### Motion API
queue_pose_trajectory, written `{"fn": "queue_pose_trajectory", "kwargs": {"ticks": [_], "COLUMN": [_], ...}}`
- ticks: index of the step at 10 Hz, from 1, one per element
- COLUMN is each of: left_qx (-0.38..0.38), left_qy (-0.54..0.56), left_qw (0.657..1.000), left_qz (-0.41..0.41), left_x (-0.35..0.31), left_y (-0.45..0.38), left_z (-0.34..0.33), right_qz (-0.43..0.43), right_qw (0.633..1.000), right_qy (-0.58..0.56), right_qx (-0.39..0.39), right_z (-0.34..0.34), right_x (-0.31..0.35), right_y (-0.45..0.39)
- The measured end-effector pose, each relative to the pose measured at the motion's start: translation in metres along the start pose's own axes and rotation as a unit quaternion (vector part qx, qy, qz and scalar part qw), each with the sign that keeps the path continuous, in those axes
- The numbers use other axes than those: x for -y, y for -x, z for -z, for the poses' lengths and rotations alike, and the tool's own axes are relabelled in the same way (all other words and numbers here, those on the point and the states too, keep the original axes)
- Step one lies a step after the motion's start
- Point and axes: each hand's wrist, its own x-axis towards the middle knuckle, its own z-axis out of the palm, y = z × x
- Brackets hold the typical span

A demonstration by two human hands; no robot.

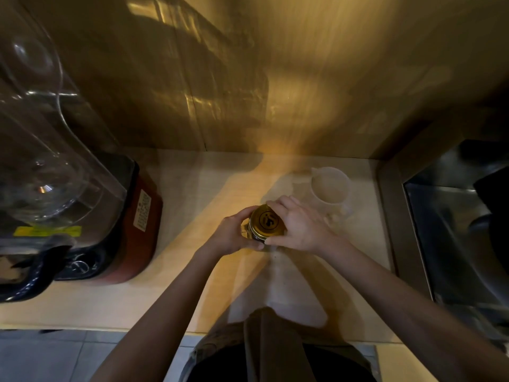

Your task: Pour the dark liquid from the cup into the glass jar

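Note:
A glass jar (252, 236) stands on the pale counter (192, 188) in the middle of the view, closed by a gold lid (266, 220) with a dark mark on top. My left hand (234, 235) wraps the jar's left side. My right hand (298, 226) grips the lid from the right, fingers curled over its rim. A translucent white plastic cup (330, 188) with a spout and handle stands just behind my right hand; no dark liquid shows in it from this angle.
A large blender (82, 202) with a clear housing and red-and-black base fills the left side. A steel sink (454, 238) lies to the right. A brown wall panel rises behind the counter. The counter's front edge runs below my forearms.

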Motion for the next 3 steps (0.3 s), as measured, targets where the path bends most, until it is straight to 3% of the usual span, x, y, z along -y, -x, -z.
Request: {"fn": "queue_pose_trajectory", "kwargs": {"ticks": [1, 2, 3], "left_qx": [0.054, 0.079, 0.079], "left_qy": [-0.023, -0.014, 0.012], "left_qw": [0.998, 0.996, 0.997], "left_qz": [0.029, 0.035, 0.021], "left_x": [-0.015, -0.043, -0.085], "left_y": [0.001, 0.005, 0.010], "left_z": [0.009, 0.030, 0.066], "right_qz": [-0.025, -0.085, -0.116], "right_qw": [0.991, 0.951, 0.882], "right_qy": [-0.129, -0.291, -0.407], "right_qx": [0.004, -0.060, -0.207], "right_z": [-0.001, 0.008, 0.037], "right_x": [-0.001, -0.002, 0.000], "right_y": [0.010, 0.017, 0.022]}}
